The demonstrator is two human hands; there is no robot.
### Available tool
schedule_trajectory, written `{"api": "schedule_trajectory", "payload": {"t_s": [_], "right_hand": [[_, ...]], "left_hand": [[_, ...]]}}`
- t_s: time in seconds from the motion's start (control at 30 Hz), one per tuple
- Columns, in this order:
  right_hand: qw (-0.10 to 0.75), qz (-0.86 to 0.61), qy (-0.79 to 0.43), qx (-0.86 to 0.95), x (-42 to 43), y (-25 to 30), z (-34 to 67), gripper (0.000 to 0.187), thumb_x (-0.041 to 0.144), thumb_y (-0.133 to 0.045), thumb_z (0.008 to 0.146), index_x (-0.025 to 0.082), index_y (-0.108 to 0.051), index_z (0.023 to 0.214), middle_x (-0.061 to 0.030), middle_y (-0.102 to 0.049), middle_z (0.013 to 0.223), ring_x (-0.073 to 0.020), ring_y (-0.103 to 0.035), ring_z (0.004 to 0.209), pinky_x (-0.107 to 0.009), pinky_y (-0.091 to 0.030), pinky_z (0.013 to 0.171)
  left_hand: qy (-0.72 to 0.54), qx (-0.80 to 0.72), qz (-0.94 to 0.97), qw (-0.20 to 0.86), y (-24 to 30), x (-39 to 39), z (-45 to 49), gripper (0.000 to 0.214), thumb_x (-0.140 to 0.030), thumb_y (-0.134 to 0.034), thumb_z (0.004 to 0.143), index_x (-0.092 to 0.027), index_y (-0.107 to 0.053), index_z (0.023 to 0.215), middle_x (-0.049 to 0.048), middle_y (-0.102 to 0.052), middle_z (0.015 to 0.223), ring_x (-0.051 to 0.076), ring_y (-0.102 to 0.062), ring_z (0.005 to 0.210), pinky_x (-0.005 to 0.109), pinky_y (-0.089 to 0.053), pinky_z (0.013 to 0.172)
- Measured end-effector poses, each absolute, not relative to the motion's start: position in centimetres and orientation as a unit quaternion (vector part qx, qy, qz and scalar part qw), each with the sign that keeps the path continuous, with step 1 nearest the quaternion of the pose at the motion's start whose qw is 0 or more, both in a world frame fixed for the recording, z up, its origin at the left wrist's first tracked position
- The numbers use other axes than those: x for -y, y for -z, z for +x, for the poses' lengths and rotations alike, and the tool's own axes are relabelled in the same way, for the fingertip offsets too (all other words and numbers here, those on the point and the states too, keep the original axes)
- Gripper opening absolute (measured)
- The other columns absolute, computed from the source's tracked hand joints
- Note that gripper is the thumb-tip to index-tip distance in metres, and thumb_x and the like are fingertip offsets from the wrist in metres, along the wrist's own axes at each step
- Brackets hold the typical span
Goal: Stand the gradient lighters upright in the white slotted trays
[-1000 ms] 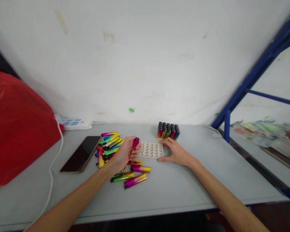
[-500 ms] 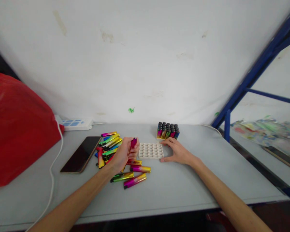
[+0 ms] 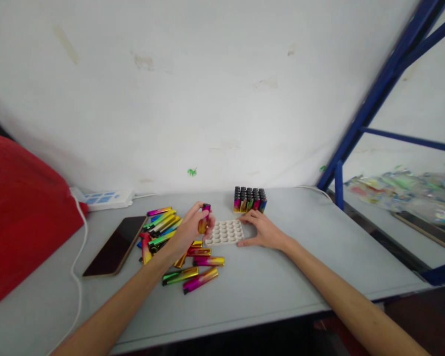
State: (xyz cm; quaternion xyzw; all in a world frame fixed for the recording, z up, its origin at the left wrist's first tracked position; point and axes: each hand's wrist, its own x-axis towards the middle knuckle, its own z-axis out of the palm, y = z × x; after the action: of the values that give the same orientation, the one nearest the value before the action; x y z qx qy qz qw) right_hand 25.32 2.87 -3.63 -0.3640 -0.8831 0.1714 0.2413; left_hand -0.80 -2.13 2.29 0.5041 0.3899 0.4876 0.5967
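My left hand (image 3: pixel 190 230) is closed around a colourful lighter (image 3: pixel 203 219), held upright at the left edge of a white tray (image 3: pixel 225 232) with round sockets. My right hand (image 3: pixel 264 231) lies flat with fingers stretched out, touching the tray's right side. A heap of several rainbow-coloured lighters (image 3: pixel 166 232) lies left of and below the left hand. A filled block of upright lighters with black tops (image 3: pixel 249 199) stands just behind the tray.
A dark phone (image 3: pixel 114 245) lies left of the heap. A white power strip (image 3: pixel 102 199) sits by the wall, its cable (image 3: pixel 76 267) running toward the table's front. A red bag (image 3: pixel 18 217) fills the left. A blue metal frame (image 3: pixel 371 104) stands at the right.
The left hand has lifted its lighter a little and turned it more upright by the tray's left edge. The right hand stays on the tray. The camera has shifted, moving everything slightly left.
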Motion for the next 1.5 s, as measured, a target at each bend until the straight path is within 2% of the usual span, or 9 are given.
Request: {"api": "schedule_trajectory", "payload": {"t_s": [0.1,0.17,0.23,0.57,0.77,0.97,1.1,1.23,1.5], "right_hand": [[0.247,-0.371,-0.166,0.880,-2.8,3.7,25.1,0.077,0.062,-0.087,0.065,0.017,-0.064,0.123,-0.0103,-0.060,0.114,-0.0266,-0.058,0.106,-0.043,-0.049,0.096],[0.249,-0.372,-0.165,0.879,-2.8,3.7,25.1,0.078,0.063,-0.087,0.064,0.018,-0.064,0.122,-0.0104,-0.060,0.114,-0.0268,-0.058,0.106,-0.043,-0.049,0.095],[0.250,-0.371,-0.166,0.879,-2.8,3.7,25.0,0.077,0.064,-0.087,0.063,0.018,-0.065,0.121,-0.0099,-0.061,0.113,-0.0265,-0.058,0.104,-0.042,-0.050,0.094],[0.250,-0.372,-0.162,0.879,-2.9,3.7,24.9,0.079,0.065,-0.087,0.061,0.018,-0.065,0.121,-0.0088,-0.062,0.110,-0.0261,-0.059,0.101,-0.041,-0.049,0.092],[0.241,-0.374,-0.160,0.881,-2.9,3.7,24.9,0.080,0.066,-0.087,0.062,0.017,-0.064,0.122,-0.0088,-0.061,0.110,-0.0259,-0.058,0.102,-0.041,-0.049,0.094],[0.246,-0.367,-0.171,0.881,-2.9,3.7,25.0,0.076,0.064,-0.086,0.064,0.020,-0.065,0.123,-0.0070,-0.061,0.108,-0.0246,-0.058,0.101,-0.039,-0.048,0.093],[0.240,-0.370,-0.164,0.882,-3.0,3.7,25.0,0.080,0.066,-0.085,0.065,0.017,-0.064,0.125,-0.0091,-0.060,0.110,-0.0255,-0.057,0.102,-0.040,-0.049,0.093],[0.236,-0.359,-0.167,0.888,-3.0,3.7,24.9,0.084,0.065,-0.085,0.066,0.019,-0.062,0.132,-0.0090,-0.061,0.113,-0.0261,-0.058,0.106,-0.041,-0.048,0.097],[0.238,-0.364,-0.163,0.886,-3.0,3.6,24.8,0.078,0.064,-0.086,0.065,0.018,-0.064,0.125,-0.0087,-0.060,0.111,-0.0251,-0.058,0.101,-0.039,-0.049,0.092]], "left_hand": [[-0.469,-0.418,0.600,0.495,-2.3,0.8,0.2,0.025,-0.042,-0.065,0.086,-0.019,-0.061,0.096,0.0033,-0.067,0.088,0.016,-0.063,0.074,0.028,-0.053,0.068],[-0.446,-0.425,0.654,0.440,-2.1,-0.2,1.0,0.032,-0.043,-0.070,0.083,-0.017,-0.067,0.101,0.0067,-0.070,0.097,0.021,-0.066,0.092,0.032,-0.054,0.082],[-0.424,-0.417,0.688,0.416,-2.0,-1.2,1.6,0.034,-0.043,-0.071,0.082,-0.016,-0.070,0.103,0.0083,-0.072,0.100,0.023,-0.067,0.098,0.034,-0.054,0.087],[-0.366,-0.405,0.764,0.343,-0.9,-3.0,2.4,0.031,-0.042,-0.066,0.089,-0.019,-0.073,0.109,0.0085,-0.077,0.106,0.026,-0.071,0.100,0.037,-0.056,0.091],[-0.359,-0.415,0.777,0.310,-1.1,-2.4,2.6,0.031,-0.041,-0.065,0.089,-0.020,-0.073,0.110,0.0092,-0.077,0.102,0.027,-0.072,0.096,0.038,-0.056,0.091],[-0.329,-0.398,0.811,0.276,-1.7,-2.8,2.4,0.029,-0.040,-0.062,0.092,-0.020,-0.073,0.110,0.0083,-0.077,0.104,0.026,-0.073,0.095,0.035,-0.056,0.088],[-0.324,-0.408,0.813,0.261,-1.8,-2.7,2.5,0.027,-0.038,-0.061,0.093,-0.017,-0.071,0.108,0.0083,-0.078,0.100,0.024,-0.074,0.092,0.033,-0.056,0.086],[-0.301,-0.433,0.818,0.230,-1.7,-2.2,2.5,0.024,-0.033,-0.059,0.093,-0.017,-0.071,0.106,0.0074,-0.078,0.100,0.023,-0.074,0.092,0.031,-0.055,0.083],[-0.273,-0.439,0.822,0.240,-1.5,-2.4,3.0,0.027,-0.035,-0.058,0.093,-0.017,-0.071,0.108,0.0085,-0.078,0.103,0.024,-0.073,0.096,0.032,-0.055,0.087]]}}
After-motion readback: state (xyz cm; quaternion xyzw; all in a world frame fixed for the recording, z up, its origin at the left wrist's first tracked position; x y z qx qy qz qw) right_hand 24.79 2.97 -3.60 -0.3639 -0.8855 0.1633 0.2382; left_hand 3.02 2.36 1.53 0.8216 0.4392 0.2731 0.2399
